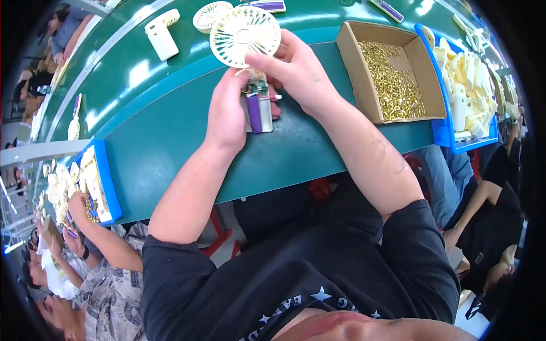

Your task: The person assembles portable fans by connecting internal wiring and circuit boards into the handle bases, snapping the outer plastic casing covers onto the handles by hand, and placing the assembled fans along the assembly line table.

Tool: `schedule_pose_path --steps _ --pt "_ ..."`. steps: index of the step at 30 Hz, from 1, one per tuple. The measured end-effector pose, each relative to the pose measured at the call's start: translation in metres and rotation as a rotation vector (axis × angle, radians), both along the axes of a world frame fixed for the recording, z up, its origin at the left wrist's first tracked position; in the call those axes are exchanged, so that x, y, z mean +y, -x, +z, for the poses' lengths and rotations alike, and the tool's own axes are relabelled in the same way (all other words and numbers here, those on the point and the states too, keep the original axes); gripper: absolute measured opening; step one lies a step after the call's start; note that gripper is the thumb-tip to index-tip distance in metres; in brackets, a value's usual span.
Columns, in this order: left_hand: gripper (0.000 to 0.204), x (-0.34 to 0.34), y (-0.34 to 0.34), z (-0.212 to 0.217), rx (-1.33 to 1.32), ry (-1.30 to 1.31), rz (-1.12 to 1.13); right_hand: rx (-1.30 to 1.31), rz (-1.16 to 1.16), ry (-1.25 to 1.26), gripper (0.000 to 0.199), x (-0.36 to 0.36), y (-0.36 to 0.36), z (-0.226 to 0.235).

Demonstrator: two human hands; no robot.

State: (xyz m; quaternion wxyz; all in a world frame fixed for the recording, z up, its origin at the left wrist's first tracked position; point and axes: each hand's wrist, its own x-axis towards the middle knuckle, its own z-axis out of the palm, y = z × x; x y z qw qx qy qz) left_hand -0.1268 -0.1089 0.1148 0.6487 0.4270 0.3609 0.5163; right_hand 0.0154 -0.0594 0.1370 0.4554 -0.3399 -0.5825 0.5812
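Observation:
Between my hands is a cream handheld fan with its handle uncovered. My right hand (pixel 301 68) grips the round slotted fan grille (pixel 245 37) by its lower right edge, thumb on the front and fingers partly hidden behind it. Below the grille, my left hand (pixel 224 113) is closed round the fan handle (pixel 266 116), its fingertips showing on the far side. A green circuit board (pixel 259 87) with thin wires lies bare at the handle's top, and a purple strip (pixel 254 113) runs down below it.
A cardboard box (pixel 354 79) of small brass-coloured metal pieces (pixel 392 79) stands at right, beside a blue bin (pixel 438 74) of cream plastic parts. Another blue bin (pixel 108 187) is at left, with a co-worker's hand (pixel 78 206) in it. A cream fan body (pixel 162 41) lies farther back.

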Motion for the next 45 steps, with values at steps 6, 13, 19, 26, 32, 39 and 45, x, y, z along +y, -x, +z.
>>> schedule_pose_path --steps 6,13,19,26,32,39,45 --pt "0.034 0.006 0.021 0.008 -0.230 0.048 0.271 0.097 -0.123 -0.095 0.024 -0.009 0.006 -0.005" --pt "0.030 0.001 0.036 0.002 -0.264 -0.111 0.359 -0.024 0.028 -0.050 0.016 -0.027 0.027 0.003" --pt "0.029 0.000 0.031 0.005 -0.235 -0.151 0.358 0.103 0.057 0.029 0.015 -0.021 0.024 -0.003" --pt "0.030 0.001 0.026 0.005 -0.187 -0.201 0.352 0.163 0.078 0.160 0.013 -0.019 0.023 -0.002" --pt "0.030 0.008 0.028 -0.003 -0.020 -0.333 0.405 0.227 0.186 0.273 0.013 -0.020 0.018 0.003" --pt "0.027 0.009 0.031 -0.005 -0.013 -0.388 0.308 0.175 0.290 0.501 0.011 -0.016 0.009 0.009" --pt "0.028 0.012 0.019 -0.010 0.079 -0.444 0.303 0.044 0.241 0.494 0.011 -0.013 0.001 0.008"
